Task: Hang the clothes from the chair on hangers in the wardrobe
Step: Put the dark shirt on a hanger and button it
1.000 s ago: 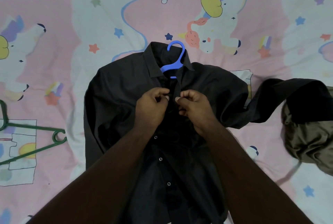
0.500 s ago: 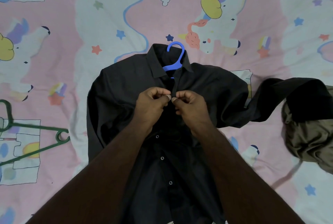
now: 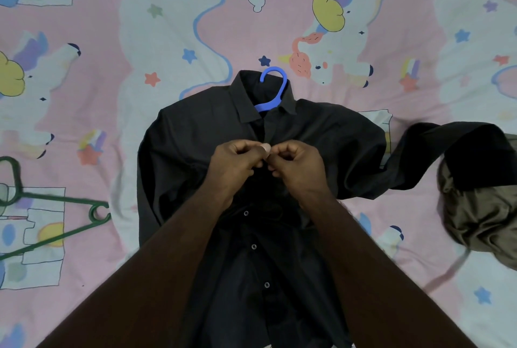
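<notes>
Both hands meet over the upper front of a black shirt (image 3: 201,135) that lies face up on a bed. The left hand (image 3: 237,163) has its fingers curled, with the thumb pressed toward the forefinger at the shirt's front edge, and the right hand (image 3: 299,166) mirrors it, its fingertips bent inward and pinching the fabric just beside the left thumb; the two hands touch or nearly touch at the placket below the collar. What exactly sits between the fingertips is too small to tell. The shirt's collar points to the far side, and a blue hanger (image 3: 272,90) sits inside it, with its hook sticking out past the collar onto the bedsheet (image 3: 140,40), which is pink and white with printed unicorns and stars. Below the hands, the shirt front hangs open toward the near edge, showing a row of small buttons. One sleeve stretches away to the right and ends against a crumpled olive-brown garment (image 3: 481,208) at the right edge. A green hanger (image 3: 56,216) lies flat on the sheet at the left, well apart from the shirt. A dark strip runs along the far edge of the bed.
</notes>
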### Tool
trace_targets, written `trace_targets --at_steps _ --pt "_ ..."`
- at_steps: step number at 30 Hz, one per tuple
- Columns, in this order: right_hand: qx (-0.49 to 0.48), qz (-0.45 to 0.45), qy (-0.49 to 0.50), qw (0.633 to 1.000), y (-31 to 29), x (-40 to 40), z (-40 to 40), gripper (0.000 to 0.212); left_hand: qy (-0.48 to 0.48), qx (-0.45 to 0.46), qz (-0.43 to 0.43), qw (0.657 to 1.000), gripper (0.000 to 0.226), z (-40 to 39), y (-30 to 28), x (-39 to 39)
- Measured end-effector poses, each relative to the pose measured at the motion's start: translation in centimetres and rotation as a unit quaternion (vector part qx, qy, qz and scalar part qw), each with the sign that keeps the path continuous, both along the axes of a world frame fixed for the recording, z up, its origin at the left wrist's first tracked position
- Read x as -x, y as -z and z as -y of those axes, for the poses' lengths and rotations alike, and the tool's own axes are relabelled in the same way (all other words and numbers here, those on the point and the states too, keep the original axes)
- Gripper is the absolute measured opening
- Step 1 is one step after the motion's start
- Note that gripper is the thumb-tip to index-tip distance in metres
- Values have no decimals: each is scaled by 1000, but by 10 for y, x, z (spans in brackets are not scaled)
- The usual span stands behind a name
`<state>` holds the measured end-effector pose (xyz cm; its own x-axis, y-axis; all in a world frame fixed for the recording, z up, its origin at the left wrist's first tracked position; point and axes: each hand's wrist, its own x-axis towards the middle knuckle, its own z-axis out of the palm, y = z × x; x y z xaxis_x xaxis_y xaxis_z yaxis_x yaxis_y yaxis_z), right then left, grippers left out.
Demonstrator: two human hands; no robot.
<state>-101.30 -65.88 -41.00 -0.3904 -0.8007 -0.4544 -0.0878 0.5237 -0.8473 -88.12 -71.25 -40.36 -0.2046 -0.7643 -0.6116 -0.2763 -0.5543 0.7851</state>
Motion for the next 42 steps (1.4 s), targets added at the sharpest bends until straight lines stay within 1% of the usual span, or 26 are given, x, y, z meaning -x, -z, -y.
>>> trace_targets --at_steps 2,4,5,8,9,13,14,15,17,18,20,22,23,24,25,27,28,30,32,35,36,37,39,40,41,42 --pt "3 14 4 1000 1 -2 0 8 3 17 9 1000 6 1 1 -1" --pt "5 53 24 998 0 -3 -1 7 -4 24 13 1000 4 2 3 2" --pt "0 83 38 996 -1 -4 -1 7 -10 22 4 1000 2 3 3 3" --pt "-50 196 68 977 -4 -3 -2 11 -17 8 -27 999 9 4 6 5" --pt "-68 217 69 971 -5 -2 -2 10 -13 0 -33 999 10 3 7 4" --pt "-113 250 86 958 -6 3 3 9 7 -15 -49 999 13 1 11 0" --pt "-124 247 91 957 -6 3 4 8 12 -11 -43 999 13 1 13 0" --pt "-129 216 91 964 -4 3 5 8 19 -5 -31 999 13 1 15 -1" --pt "-107 100 98 984 2 4 10 13 52 32 30 998 12 1 20 -3" --pt "-87 54 112 988 4 5 14 17 80 56 70 993 12 1 23 -4" --pt "-60 14 122 991 4 6 28 33 143 86 134 977 10 3 27 -3" --pt "-67 -41 84 993 1 5 45 54 195 105 174 960 11 5 26 0" --pt "-77 -72 60 993 1 4 52 60 218 117 183 952 13 6 25 2" --pt "-87 -95 43 991 2 4 57 61 236 126 186 945 15 8 24 4" --pt "-98 -109 36 989 5 4 61 55 243 129 183 944 16 9 22 6" --pt "-116 -106 56 986 15 8 65 33 227 126 181 949 13 13 21 7" --pt "-123 -86 80 985 17 9 64 24 207 127 184 953 11 15 22 7" --pt "-126 -18 134 983 18 9 62 20 157 129 188 961 14 22 23 8" --pt "-127 43 162 978 13 6 63 30 140 129 192 963 15 28 26 10" --pt "-150 83 165 971 12 0 77 57 189 115 184 958 21 31 33 14" --pt "-159 79 167 970 13 -1 82 62 206 106 176 957 24 30 35 15" --pt "-166 62 168 970 15 1 85 58 217 102 169 956 25 28 36 16" --pt "-160 32 175 971 20 5 86 33 207 110 168 957 26 28 39 17" --pt "-149 40 184 971 21 8 84 23 181 115 172 961 25 29 41 16" --pt "-138 57 192 970 22 10 81 18 143 112 177 967 25 31 43 16" --pt "-131 70 194 970 23 13 77 19 107 105 175 973 26 34 44 17"
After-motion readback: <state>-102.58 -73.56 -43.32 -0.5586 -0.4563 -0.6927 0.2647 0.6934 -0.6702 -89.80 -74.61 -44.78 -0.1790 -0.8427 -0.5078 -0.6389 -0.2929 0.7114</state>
